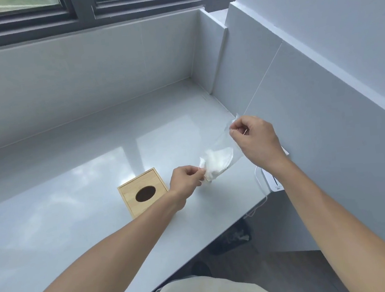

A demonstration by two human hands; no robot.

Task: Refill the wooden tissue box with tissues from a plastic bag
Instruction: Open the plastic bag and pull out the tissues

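Note:
A square wooden tissue box (141,191) with a dark oval slot in its lid stands on the glossy grey counter (76,233). To its right, a clear plastic bag (222,139) hangs above the counter, with white tissues (214,163) bunched at its lower end. My left hand (186,179) pinches the bag's lower corner beside the tissues. My right hand (255,139) is higher and pinches the bag's upper edge. The bag is stretched slantwise between both hands.
A white device (273,182) with a thin white cable (258,207) sits at the counter's right edge by the wall. Pale walls close in the counter at the back and right, under a dark-framed window (83,13). Dark shoes (234,237) lie on the floor below.

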